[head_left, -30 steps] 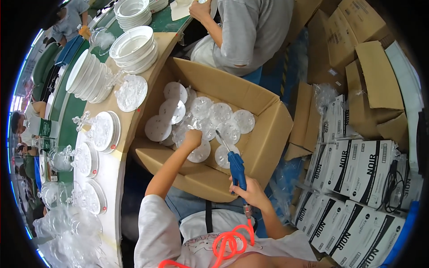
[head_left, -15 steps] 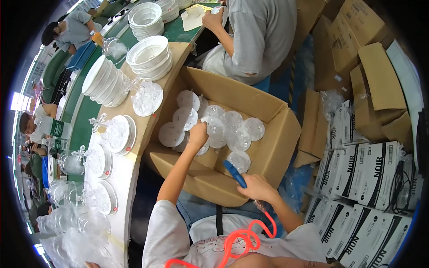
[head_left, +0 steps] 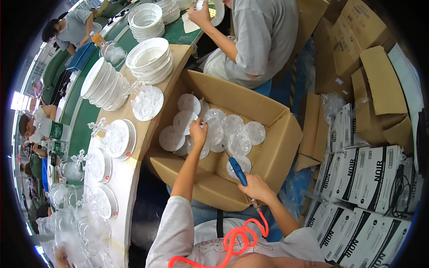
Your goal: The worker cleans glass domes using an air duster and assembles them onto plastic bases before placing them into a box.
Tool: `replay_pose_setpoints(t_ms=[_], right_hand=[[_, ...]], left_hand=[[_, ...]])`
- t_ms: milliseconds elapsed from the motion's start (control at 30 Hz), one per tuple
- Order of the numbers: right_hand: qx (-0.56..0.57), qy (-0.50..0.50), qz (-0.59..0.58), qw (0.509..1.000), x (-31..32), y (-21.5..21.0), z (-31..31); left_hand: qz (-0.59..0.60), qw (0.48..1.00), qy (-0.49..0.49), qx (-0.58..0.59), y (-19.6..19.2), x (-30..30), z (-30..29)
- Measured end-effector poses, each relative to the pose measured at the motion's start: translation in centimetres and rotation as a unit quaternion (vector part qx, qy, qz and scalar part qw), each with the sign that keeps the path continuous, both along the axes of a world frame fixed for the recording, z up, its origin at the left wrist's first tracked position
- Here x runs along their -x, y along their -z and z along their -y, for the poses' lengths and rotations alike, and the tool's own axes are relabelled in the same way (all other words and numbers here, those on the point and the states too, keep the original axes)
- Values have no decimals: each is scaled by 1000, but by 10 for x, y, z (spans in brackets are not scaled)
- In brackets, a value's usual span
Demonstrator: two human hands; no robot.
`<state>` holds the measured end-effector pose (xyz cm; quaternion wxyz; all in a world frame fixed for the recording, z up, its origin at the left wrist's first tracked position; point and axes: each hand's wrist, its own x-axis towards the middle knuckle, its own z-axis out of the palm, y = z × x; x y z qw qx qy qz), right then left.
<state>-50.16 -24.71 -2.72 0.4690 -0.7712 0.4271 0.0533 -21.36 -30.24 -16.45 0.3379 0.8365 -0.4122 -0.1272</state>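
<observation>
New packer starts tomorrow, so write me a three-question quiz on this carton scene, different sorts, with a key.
1. True or false: the right hand holds a blue tool fed by a coiled orange hose.
2. What does the left hand touch? A. a bowl stack B. a round disc in the carton C. a white box
3. Fill in: the discs lie inside an open cardboard ____.

Key: 1 true. 2 B. 3 carton.
</observation>
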Motion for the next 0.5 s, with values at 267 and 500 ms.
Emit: replay_pose_setpoints(t_ms=[267, 500], right_hand=[[-34, 42, 46, 998, -8, 1, 9], [-59, 41, 83, 994, -14, 11, 6]], left_hand=[[-99, 983, -55, -143, 22, 14, 12], [-36, 996, 40, -69, 32, 38, 2]])
